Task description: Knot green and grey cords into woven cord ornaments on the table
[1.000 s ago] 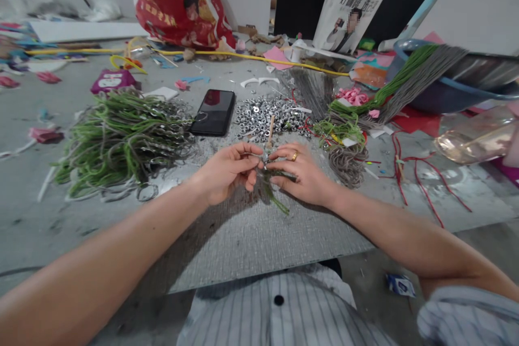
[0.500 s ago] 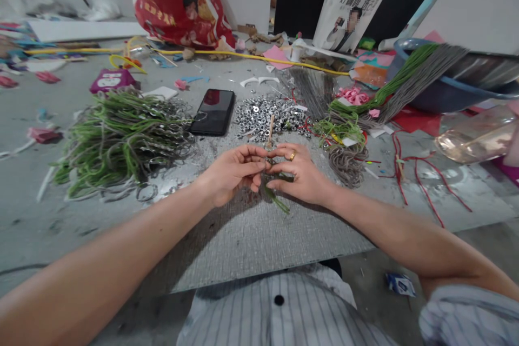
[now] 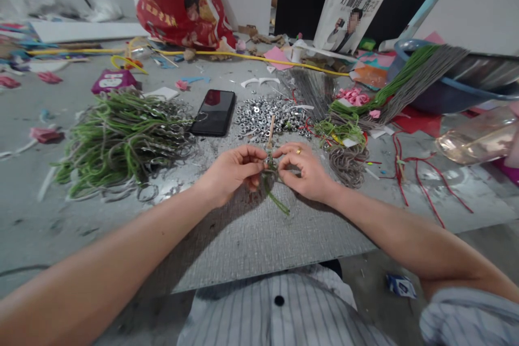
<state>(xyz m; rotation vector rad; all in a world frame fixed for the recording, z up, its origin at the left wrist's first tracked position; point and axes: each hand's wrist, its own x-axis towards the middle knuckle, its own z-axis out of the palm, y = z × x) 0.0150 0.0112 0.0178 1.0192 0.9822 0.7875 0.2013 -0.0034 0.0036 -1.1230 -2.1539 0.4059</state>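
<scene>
Near the front of the table, my left hand (image 3: 237,173) pinches a green and grey cord (image 3: 277,203) between thumb and fingers. Opposite it, my right hand (image 3: 305,172) has thumb and forefinger pressed together on the same cord, and a ring shows on one finger. The cord's green tail hangs down toward me between the hands. A thin wooden stick (image 3: 271,128) stands up just beyond my fingertips. Behind it lies a spread of small metal nuts or rings (image 3: 255,111). How the cord loops between my fingers is too small to tell.
A heap of green and grey cords (image 3: 121,143) lies left, beside a black phone (image 3: 214,112). At right are a cord bundle (image 3: 348,162), red strings (image 3: 399,167) and a blue basin (image 3: 430,86). A red bag (image 3: 182,5) and a white bag (image 3: 344,11) stand behind.
My right hand has drawn slightly away to the right, its thumb and forefinger now forming a closed loop. My left hand stays almost in place.
</scene>
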